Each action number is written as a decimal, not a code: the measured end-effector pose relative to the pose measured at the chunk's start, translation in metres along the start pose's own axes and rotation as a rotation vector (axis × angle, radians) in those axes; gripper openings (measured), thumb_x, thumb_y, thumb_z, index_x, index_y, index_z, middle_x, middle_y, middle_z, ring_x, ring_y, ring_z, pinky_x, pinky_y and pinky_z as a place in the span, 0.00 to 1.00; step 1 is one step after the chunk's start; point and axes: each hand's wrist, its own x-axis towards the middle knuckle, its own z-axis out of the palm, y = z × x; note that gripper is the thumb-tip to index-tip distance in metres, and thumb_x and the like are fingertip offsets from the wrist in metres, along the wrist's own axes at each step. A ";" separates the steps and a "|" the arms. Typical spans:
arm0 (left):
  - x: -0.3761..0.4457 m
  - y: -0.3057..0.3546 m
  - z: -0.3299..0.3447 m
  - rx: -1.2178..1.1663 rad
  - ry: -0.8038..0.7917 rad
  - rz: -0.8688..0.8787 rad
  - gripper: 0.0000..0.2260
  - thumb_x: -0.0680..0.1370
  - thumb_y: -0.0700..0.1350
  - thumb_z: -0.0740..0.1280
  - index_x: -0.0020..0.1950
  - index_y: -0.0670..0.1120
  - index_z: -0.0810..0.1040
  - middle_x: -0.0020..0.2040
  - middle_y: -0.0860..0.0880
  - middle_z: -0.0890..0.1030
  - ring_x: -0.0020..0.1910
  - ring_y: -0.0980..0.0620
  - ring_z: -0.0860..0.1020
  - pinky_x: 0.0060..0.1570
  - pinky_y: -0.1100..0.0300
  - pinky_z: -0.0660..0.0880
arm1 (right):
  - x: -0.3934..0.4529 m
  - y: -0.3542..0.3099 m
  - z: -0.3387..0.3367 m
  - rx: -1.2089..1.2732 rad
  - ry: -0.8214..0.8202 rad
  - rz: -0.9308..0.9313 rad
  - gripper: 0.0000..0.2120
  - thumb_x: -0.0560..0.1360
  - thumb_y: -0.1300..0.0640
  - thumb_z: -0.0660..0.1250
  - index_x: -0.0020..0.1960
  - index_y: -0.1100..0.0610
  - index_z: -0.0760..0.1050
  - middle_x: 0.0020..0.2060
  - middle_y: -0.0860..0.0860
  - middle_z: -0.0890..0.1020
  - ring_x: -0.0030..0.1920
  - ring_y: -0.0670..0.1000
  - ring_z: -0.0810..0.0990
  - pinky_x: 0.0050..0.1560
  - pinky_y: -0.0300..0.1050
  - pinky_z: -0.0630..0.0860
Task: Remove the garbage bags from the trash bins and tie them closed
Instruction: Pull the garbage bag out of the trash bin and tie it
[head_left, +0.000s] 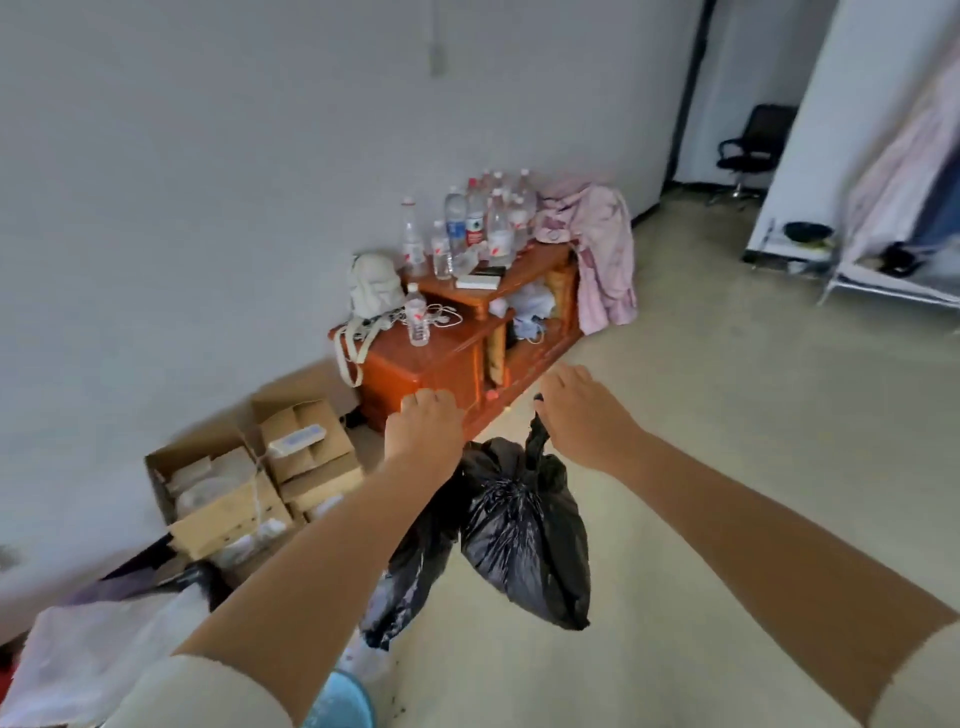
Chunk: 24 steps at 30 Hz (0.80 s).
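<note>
A: Item one, hands. Status?

B: Right hand (582, 415), at roughly 1 o'clock from frame centre, fingers curled closed around the twisted neck of a black garbage bag (524, 530). The bag hangs free below the fist, clear of the floor (727, 467), bulging at the bottom, its top gathered into a narrow strip.

A: Left hand?

B: Left hand (423, 426), just at 9 o'clock of the right one, knuckles up, fingers folded under. A second black bag (410, 561) hangs beneath it, partly hidden behind the forearm (whether the fingers actually grip it I cannot tell, since the palm side faces away).

A: Are the two bags in contact?

B: They touch side by side; the left one sits lower and nearer the wearer.

A: Surroundings, in order.

B: At 12 o'clock from the hands: an orange wooden cabinet (441, 364) against the wall, carrying many clear plastic bottles (483, 223), a white helmet (375, 286) and a pink cloth (602, 249) draped over its far end. At 9 o'clock: open cardboard boxes (249, 478) on the floor. At 6 o'clock, bottom edge: a light blue bin (343, 701), only its rim visible. At 2 o'clock, distant: a black office chair (753, 145) in a doorway.
</note>
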 end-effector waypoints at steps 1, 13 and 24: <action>0.013 0.030 0.001 0.007 0.005 0.049 0.15 0.81 0.47 0.51 0.62 0.39 0.67 0.61 0.41 0.72 0.61 0.43 0.71 0.55 0.52 0.73 | -0.011 0.028 0.002 -0.019 -0.021 0.058 0.15 0.80 0.56 0.49 0.57 0.65 0.67 0.55 0.60 0.74 0.56 0.58 0.71 0.52 0.49 0.72; 0.119 0.453 0.039 0.002 -0.024 0.568 0.16 0.82 0.48 0.49 0.60 0.40 0.69 0.58 0.43 0.74 0.56 0.44 0.73 0.50 0.54 0.71 | -0.182 0.391 0.037 -0.196 -0.264 0.546 0.15 0.80 0.56 0.49 0.56 0.63 0.69 0.54 0.58 0.76 0.54 0.59 0.74 0.57 0.51 0.67; 0.233 0.779 0.059 0.000 -0.034 0.932 0.17 0.82 0.49 0.48 0.61 0.40 0.68 0.58 0.43 0.74 0.56 0.45 0.73 0.50 0.56 0.72 | -0.284 0.701 0.062 -0.161 -0.434 0.955 0.15 0.80 0.55 0.48 0.57 0.63 0.68 0.53 0.57 0.76 0.54 0.57 0.76 0.55 0.49 0.69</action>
